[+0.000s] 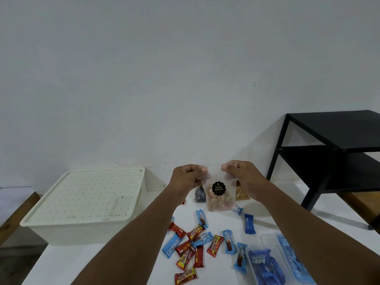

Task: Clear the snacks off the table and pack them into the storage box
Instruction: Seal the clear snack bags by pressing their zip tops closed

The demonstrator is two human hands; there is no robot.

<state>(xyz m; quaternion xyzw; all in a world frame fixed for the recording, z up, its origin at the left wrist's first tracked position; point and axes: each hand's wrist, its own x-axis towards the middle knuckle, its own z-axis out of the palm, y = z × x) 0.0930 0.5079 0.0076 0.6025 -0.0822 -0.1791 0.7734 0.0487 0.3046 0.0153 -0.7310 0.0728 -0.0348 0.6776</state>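
Note:
A clear biscuit pouch [219, 199] with a round black label and coloured biscuits inside hangs upright above the white table [86, 262]. My left hand [188, 177] pinches its top left corner, and my right hand [245, 177] pinches its top right corner. The cream storage box [82, 204] stands at the left with its perforated lid on. Below the pouch lie several red wafer bars [196, 233] and blue wrapped snacks [249, 224]. Two clear trays of blue snacks [265, 264] sit at the front right.
A dark snack bag [199, 194] and a brown packet [241, 194] lie behind the held pouch. A black two-shelf side table [337, 153] stands at the right against the pale wall. Wooden floor shows beyond the table's left edge.

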